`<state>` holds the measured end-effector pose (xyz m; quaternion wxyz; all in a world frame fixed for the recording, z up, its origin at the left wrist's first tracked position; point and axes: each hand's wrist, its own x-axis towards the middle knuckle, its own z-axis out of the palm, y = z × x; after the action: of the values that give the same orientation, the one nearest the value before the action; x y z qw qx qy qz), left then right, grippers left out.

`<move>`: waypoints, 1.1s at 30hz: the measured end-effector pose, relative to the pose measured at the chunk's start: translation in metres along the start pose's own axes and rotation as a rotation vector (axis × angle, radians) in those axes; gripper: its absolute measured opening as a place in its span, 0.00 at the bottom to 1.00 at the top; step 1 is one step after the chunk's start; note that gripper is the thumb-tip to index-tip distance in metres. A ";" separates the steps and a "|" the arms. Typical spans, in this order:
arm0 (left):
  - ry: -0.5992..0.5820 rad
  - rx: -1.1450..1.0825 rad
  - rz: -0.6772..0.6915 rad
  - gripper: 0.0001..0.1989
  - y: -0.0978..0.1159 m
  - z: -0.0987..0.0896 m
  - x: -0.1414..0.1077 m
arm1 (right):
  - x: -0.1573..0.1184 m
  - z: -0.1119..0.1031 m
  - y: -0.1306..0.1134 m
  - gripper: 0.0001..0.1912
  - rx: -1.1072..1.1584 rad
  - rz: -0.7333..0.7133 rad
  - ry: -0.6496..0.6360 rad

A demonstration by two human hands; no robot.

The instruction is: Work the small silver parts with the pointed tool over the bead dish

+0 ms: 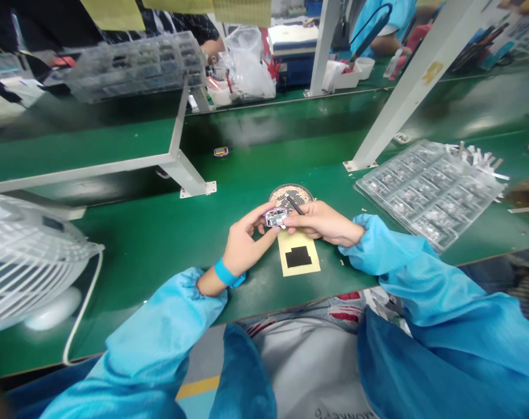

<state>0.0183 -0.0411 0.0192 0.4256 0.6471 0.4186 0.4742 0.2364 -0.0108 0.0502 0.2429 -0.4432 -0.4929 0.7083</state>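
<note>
Between my hands is a small electronic device (276,217) with a purple rim, its inner parts exposed. My left hand (247,238) is closed around the device's left side, thumb below and fingers above. My right hand (323,222) has its fingertips at the device's right side and also grips a dark, thin pen-like tool (295,205). Just behind the hands sits a round dish (305,191) filled with small dark pieces. In front lies a yellow sheet (294,271) carrying a black cut-out patch (298,256).
A clear compartment tray (425,192) with parts and white strips lies at right. Another small device (221,152) rests further back. A white fan (32,256) stands at left beside a raised shelf (116,145). Metal posts (386,93) rise from the green bench; other people sit beyond.
</note>
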 end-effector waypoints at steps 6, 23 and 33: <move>-0.001 -0.100 -0.060 0.29 0.001 0.003 0.001 | 0.002 -0.001 0.000 0.19 0.010 -0.019 0.003; 0.037 0.174 0.074 0.23 0.003 -0.001 -0.001 | 0.002 -0.002 0.000 0.23 -0.009 0.003 0.002; 0.031 -0.337 -0.222 0.27 0.003 0.004 0.004 | 0.014 0.011 0.020 0.19 -0.113 -0.496 0.258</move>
<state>0.0232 -0.0388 0.0219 0.5709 0.5092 0.4089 0.4976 0.2221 -0.0132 0.0279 0.4442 -0.4086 -0.5900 0.5363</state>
